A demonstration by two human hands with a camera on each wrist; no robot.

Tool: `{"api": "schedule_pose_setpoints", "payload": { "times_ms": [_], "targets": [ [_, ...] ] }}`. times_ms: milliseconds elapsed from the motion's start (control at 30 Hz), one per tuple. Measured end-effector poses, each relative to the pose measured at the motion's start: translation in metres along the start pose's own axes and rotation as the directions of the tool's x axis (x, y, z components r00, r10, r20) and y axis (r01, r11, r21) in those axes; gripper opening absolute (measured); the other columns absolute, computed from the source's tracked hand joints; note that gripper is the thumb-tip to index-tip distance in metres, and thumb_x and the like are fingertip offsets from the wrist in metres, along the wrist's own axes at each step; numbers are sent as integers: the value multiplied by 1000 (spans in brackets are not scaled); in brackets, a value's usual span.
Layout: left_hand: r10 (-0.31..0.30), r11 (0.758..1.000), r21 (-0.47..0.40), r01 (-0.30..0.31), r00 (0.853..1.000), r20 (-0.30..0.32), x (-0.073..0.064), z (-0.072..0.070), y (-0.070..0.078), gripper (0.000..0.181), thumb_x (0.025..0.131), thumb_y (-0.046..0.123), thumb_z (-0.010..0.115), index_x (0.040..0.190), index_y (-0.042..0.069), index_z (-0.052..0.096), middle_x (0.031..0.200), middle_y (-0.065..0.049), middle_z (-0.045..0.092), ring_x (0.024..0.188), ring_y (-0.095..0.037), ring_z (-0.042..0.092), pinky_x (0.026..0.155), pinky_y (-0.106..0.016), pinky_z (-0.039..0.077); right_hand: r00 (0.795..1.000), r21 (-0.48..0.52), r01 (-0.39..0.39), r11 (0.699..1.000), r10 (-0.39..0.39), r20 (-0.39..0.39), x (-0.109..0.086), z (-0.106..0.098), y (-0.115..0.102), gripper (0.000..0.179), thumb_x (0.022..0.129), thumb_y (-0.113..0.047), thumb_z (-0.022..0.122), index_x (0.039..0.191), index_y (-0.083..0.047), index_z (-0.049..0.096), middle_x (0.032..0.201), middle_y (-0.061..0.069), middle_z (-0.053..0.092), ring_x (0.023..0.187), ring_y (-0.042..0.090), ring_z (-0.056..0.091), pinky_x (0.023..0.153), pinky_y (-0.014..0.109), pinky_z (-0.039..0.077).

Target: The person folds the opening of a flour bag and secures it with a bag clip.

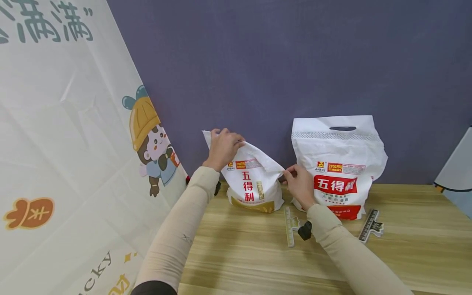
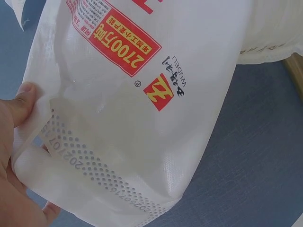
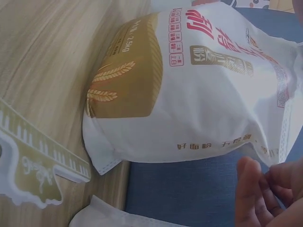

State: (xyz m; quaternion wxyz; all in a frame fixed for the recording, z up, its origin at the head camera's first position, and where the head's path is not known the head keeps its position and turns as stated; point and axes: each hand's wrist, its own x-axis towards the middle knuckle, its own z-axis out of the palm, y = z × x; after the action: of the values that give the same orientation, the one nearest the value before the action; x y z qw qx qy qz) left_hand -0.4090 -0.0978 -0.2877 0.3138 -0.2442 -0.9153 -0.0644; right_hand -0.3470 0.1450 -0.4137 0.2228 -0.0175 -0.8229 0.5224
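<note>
A white flour bag (image 1: 250, 184) with red characters and a gold lower band stands on the table, its top folded over on a slant. Its upper left part is gripped by my left hand (image 1: 224, 148); in the left wrist view the thumb (image 2: 24, 101) lies at the handle slot, near the perforated strip with printed dates. My right hand (image 1: 300, 186) pinches the top's right corner between thumb and fingertips, which the right wrist view shows at the bag's edge (image 3: 272, 158). Just below that hand lies a gold clip (image 1: 289, 229) with ruler-like marks.
Another flour bag (image 1: 341, 157), with red panels and a handle slot, stands upright to the right. A black-and-white clip (image 1: 368, 225) patterned like piano keys lies before it. Behind is a dark blue-grey panel (image 1: 276, 73); a printed white sheet (image 1: 81, 143) hangs at left.
</note>
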Motion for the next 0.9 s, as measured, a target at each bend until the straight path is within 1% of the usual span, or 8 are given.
{"api": "schedule_pose_setpoints", "payload": {
  "times_ms": [133,267,400,500,600,733,800,900],
  "targets": [
    [-1,1000,-8,1,1000,2,0,-1,0,25,99,42,64,108,25,80,106,7,79,100,-18,61,116,-55,29,1000,28,-3,1000,2,18,-4,-3,4,13,101,-12,61,99,0,67,88,22,73,72,32,74,50,25,53],
    [0,1000,-11,0,1000,-3,-1,-1,0,24,99,41,64,108,25,80,106,7,79,100,-18,61,115,-55,29,998,3,49,999,-49,50,-7,-6,8,12,100,-9,62,98,2,67,81,22,70,58,22,67,48,26,52],
    [6,1000,-18,-6,1000,-11,-1,-1,-1,23,99,39,65,107,24,80,106,7,79,100,-19,62,115,-55,29,986,-44,66,997,-58,156,-13,-10,14,12,99,-10,62,99,1,67,79,16,68,59,21,66,51,26,51],
    [2,1000,-22,-2,1000,-2,-1,-2,-1,23,100,39,64,107,24,80,106,6,79,100,-19,61,116,-55,28,962,-105,63,992,-32,272,-18,-13,21,12,100,-13,61,101,-3,67,78,14,68,64,22,67,54,26,50],
    [-2,1000,-22,2,1000,7,-1,-2,-1,23,100,39,64,108,24,80,106,6,79,100,-19,61,116,-55,28,924,-189,140,972,-60,377,-21,-15,29,12,100,-12,62,99,-3,70,74,11,67,62,17,63,57,27,47],
    [0,1000,-24,0,1000,11,-1,-1,-2,23,100,39,64,108,25,80,106,7,79,100,-19,61,116,-55,27,881,-263,234,936,-90,464,-26,-20,41,10,95,-10,67,93,-3,73,68,3,64,59,11,57,57,29,46],
    [1,1000,-26,-1,1000,11,0,0,-2,23,100,39,64,108,25,80,106,7,79,100,-19,61,116,-56,27,870,-297,227,927,-57,489,-28,-23,46,8,94,-12,70,91,-5,73,68,2,63,61,12,56,57,29,46],
    [1,999,-34,0,1000,12,0,0,-2,23,100,39,64,108,25,80,106,6,79,99,-18,60,116,-56,27,862,-341,205,917,-4,507,-32,-27,55,8,93,-15,71,90,-8,73,71,1,63,64,14,55,59,30,45]
  ]
}}
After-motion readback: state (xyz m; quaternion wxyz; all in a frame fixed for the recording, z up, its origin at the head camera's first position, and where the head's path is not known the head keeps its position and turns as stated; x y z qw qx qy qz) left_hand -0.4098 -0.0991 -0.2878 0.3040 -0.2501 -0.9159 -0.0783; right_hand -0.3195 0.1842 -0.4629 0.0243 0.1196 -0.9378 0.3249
